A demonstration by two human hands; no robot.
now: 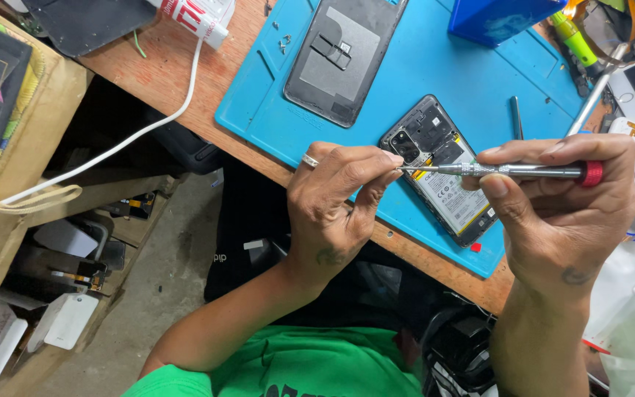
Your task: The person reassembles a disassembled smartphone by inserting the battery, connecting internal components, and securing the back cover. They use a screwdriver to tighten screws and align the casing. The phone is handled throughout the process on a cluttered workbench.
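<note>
We are holding a screwdriver [512, 170] level over the opened phone [446, 173] lying on the blue mat [413, 66]: right hand [560, 213] fingers closed around its shaft, left hand [336, 202] fingers pinching its tip. The back cover [343, 55] is already lying apart; the inner parts are still sitting in place.

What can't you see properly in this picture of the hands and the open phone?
- Head view: the screwdriver tip is hidden by the left hand fingertips.
- The opened phone lower edge is covered by the right hand.
- Its screws are too small to make out.
- The blue box is cut off by the top edge.
</note>
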